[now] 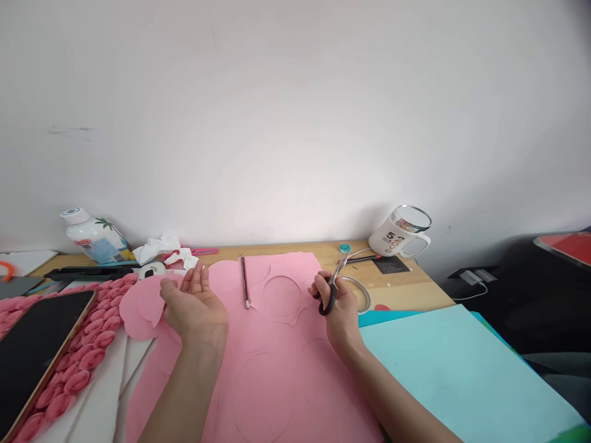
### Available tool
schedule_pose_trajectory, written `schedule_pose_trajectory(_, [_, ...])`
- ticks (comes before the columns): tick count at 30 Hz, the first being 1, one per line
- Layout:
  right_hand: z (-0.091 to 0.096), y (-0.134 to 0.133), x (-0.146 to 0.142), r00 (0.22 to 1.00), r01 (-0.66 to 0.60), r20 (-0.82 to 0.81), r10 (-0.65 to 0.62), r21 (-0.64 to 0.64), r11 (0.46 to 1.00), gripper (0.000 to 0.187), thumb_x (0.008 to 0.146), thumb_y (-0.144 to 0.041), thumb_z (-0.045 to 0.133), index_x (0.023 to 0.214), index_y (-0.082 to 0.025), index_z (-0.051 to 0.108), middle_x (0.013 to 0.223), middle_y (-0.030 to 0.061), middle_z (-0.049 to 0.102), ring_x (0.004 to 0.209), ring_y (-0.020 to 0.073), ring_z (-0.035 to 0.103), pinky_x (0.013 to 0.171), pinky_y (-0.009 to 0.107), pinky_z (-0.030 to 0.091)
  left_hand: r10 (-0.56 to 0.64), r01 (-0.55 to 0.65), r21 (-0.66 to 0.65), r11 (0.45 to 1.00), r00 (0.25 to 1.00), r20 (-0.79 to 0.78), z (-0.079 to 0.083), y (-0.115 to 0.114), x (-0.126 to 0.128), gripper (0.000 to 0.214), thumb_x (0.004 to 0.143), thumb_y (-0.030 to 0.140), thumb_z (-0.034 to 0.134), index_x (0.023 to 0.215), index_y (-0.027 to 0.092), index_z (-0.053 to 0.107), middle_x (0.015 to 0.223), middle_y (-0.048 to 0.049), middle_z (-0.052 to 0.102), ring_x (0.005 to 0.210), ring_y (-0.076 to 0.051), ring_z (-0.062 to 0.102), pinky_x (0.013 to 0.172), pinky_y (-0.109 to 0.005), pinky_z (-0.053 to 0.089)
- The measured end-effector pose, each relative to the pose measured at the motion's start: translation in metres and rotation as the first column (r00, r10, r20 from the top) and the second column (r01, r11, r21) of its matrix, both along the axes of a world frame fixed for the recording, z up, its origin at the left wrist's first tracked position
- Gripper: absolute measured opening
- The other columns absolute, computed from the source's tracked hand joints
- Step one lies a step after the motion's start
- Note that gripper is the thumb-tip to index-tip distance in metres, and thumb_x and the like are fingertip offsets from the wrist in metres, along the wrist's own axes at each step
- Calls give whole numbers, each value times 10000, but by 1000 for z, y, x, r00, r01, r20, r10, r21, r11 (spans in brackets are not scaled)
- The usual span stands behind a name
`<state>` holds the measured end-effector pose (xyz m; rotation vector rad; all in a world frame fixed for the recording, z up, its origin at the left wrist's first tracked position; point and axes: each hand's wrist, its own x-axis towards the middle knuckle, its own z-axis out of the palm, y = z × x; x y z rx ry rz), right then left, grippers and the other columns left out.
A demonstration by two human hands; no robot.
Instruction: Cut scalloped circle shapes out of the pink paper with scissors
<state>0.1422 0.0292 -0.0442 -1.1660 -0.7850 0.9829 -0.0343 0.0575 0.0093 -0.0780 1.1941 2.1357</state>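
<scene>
My right hand holds a pair of scissors by its black handles, with the metal blades pointing up and away over the edge of the pink paper. My left hand is turned palm up, its fingers slightly curled and apart, holding nothing that I can see. Beside its thumb lie cut pink paper circles, overlapping in a pile. Large pink paper sheets spread between my hands, with circle outlines drawn on them and one round area cut at the top. On the sheets rests a dark pencil.
On the right are light blue paper, a roll of tape and a white mug. To the left are a phone, a pink knitted mat, a white bottle and crumpled tissue. A wall stands behind.
</scene>
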Motion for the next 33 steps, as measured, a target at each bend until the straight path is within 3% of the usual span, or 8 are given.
schedule_pose_trajectory(5, [-3,1,5,989,140,60,-137,-47,989,318,680,-368,670,906,-185,542,702,2,567,680,166,541,571,265,398,-224,294,109,950,880,-419,-6,-4,9,135,737,281,543,803,210,449,819,-10,573,821,-166,647,871,-357,475])
schedule_pose_trajectory(8, [-6,2,5,988,148,44,-146,-41,988,332,679,-344,676,934,-192,528,742,-2,563,699,157,538,598,266,405,-638,693,-274,667,341,-690,-19,-11,23,253,685,262,622,913,192,537,930,-65,639,934,-220,613,900,-405,439])
schedule_pose_trajectory(11, [-10,4,5,994,104,-20,-104,-9,995,347,677,-337,685,945,-194,516,748,-14,536,680,139,526,594,262,421,-725,595,-633,495,-120,-679,-38,-16,35,635,578,148,684,1172,231,474,1276,-99,498,1204,-262,427,1005,-432,324])
schedule_pose_trajectory(15, [-12,5,3,991,-30,-132,32,15,999,363,691,-326,686,973,-198,499,823,4,529,714,136,532,587,262,462,-680,395,-810,434,-446,-582,-55,-17,35,861,575,148,691,1343,180,304,1401,-145,330,1325,-287,213,1056,-434,228])
schedule_pose_trajectory(21, [-11,1,1,956,-269,-125,266,-6,963,379,675,-323,705,971,-176,519,844,35,572,742,162,568,602,307,523,-609,411,-837,362,-575,-546,-56,-19,28,847,611,288,694,1353,196,295,1456,-146,240,1350,-329,84,1054,-508,174])
schedule_pose_trajectory(29, [-8,11,9,994,43,-106,-37,49,998,287,684,-404,664,818,-177,551,712,-8,561,630,118,556,558,244,500,-633,737,-641,213,-396,-665,-41,-20,31,372,880,284,341,1165,204,565,1218,-52,585,1174,-229,477,1016,-394,314])
schedule_pose_trajectory(31, [-8,14,12,991,58,-125,-51,48,997,297,685,-435,650,775,-173,544,686,-8,556,588,107,541,516,222,482,-621,770,-638,-8,-504,-601,-26,-27,32,361,858,361,424,1136,213,602,1103,-37,660,1016,-215,603,921,-358,427])
schedule_pose_trajectory(33, [-9,16,13,987,52,-152,-43,52,997,316,684,-463,637,775,-176,540,684,-8,556,572,105,541,511,227,486,-474,651,-455,-608,-757,-450,-15,-35,36,588,758,409,591,1297,227,441,1137,-51,640,1041,-253,589,893,-393,445])
